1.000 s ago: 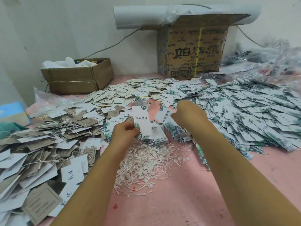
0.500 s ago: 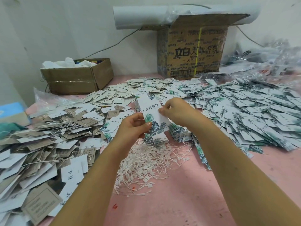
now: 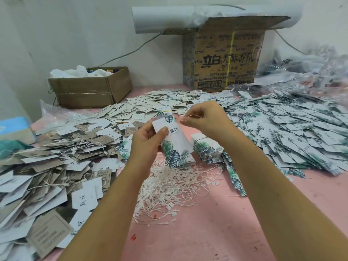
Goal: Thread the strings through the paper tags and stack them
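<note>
Both hands are raised over the middle of the pink surface. The left hand grips a leaf-printed paper tag by its left edge, thumb across the printed face. The tag's long axis runs away from the person: the end with the large leaves is nearest, the far end leans slightly left, and the printed face is towards the camera. The right hand, just beside the tag's far end, pinches a thin string that loops between curled fingertips; whether the string has entered the tag's hole cannot be determined. Below the hands lies a tangle of loose strings. A short stack of matching tags sits near the tangle's far right side. A wide heap of leaf-printed tags covers the right side, and a heap of brown and white tags covers the left. Two cardboard boxes stand at the wall.
</note>
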